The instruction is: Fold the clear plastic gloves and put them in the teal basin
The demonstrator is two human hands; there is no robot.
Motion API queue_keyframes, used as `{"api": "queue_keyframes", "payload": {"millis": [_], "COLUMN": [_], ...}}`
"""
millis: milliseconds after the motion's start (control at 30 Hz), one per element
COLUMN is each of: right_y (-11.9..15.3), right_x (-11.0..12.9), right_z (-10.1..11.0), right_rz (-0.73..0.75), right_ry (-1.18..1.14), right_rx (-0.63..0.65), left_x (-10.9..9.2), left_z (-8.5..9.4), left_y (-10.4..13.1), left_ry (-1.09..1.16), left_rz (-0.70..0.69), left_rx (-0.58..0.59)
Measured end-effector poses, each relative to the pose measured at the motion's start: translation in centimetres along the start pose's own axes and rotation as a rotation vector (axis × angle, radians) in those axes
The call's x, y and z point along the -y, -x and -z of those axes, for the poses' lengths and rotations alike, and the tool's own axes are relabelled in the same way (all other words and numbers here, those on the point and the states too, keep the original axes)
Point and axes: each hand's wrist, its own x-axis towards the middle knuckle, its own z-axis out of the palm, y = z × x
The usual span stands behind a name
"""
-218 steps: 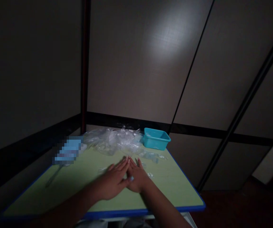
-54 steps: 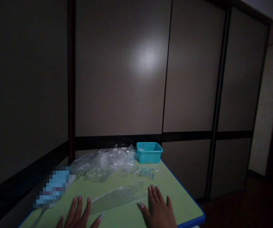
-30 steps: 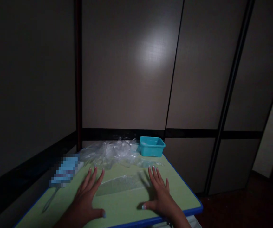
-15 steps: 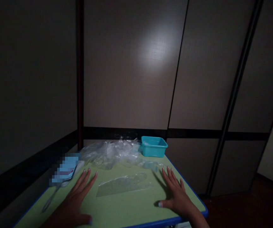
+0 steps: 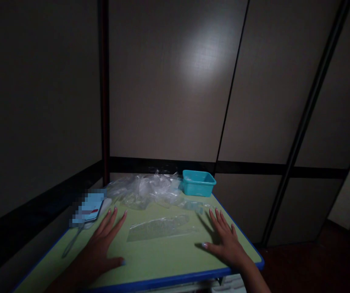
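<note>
My left hand [image 5: 103,240] is spread over the left part of a green table [image 5: 162,260] with a blue edge, holding nothing. On the right side, my right hand [image 5: 225,240] also has its fingers apart and nothing in them; its shadow falls on the tabletop. Between the two hands lies a flat clear plastic bag [image 5: 159,228]. Behind it is a heap of crumpled clear plastic bags [image 5: 150,189]. Whether the palms touch the table I cannot tell.
A turquoise plastic basket [image 5: 197,184] stands at the far right corner. At the left edge lies a phone [image 5: 89,207], partly blurred out, with a strap loop [image 5: 72,242]. Tall cupboard panels [image 5: 165,89] rise close behind the table.
The view has shifted slightly, so the table and its things sit a little higher in the picture. Both hands stay spread in nearly the same places.
</note>
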Motion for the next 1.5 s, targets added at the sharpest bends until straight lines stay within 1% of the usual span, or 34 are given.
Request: {"api": "queue_keyframes", "payload": {"millis": [100,233,433,600,667,733,833,900,1067,1233,1367,1500], "right_y": [-0.2,-0.2,0.4,0.4,0.3,0.2,-0.1,-0.3,-0.5,-0.4,-0.5,-0.4], "right_x": [0.5,2.8,7.5,11.3,12.6,13.4,13.8,13.7,13.4,13.4,13.3,13.4], "right_z": [-0.3,-1.0,-1.9,-2.2,-2.3,-2.4,-2.8,-3.2,-3.5,-3.4,-3.4,-3.3], "right_rz": [-0.030,-0.063,0.075,0.168,0.227,0.272,0.292,0.288,0.290,0.285,0.277,0.270], "right_ry": [0.048,0.078,0.032,-0.035,-0.064,-0.093,-0.121,-0.128,-0.140,-0.144,-0.149,-0.130], "right_rx": [-0.007,-0.020,0.003,0.011,0.009,0.041,0.121,0.145,0.149,0.163,0.160,0.157], "left_x": [-0.5,-0.3,0.4,0.4,0.4,0.3,0.3,0.3,0.4,0.2,0.3,0.5], "left_z": [0.2,-0.2,-0.4,-0.4,-0.4,-0.3,-0.2,-0.3,-0.4,-0.1,-0.2,-0.5], "left_y": [-0.1,-0.2,0.1,0.1,0.0,0.0,0.0,0.1,0.3,0.3,0.2,0.3], "left_ry": [-0.013,-0.025,-0.027,0.002,0.000,-0.002,-0.005,-0.015,-0.005,0.008,0.023,0.038], "left_rz": [0.040,0.019,-0.018,0.008,0.023,0.020,0.007,0.014,0.021,0.038,0.032,0.016], "left_rx": [0.064,0.119,0.152,0.157,0.156,0.166,0.198,0.199,0.160,0.180,0.174,0.123]}}
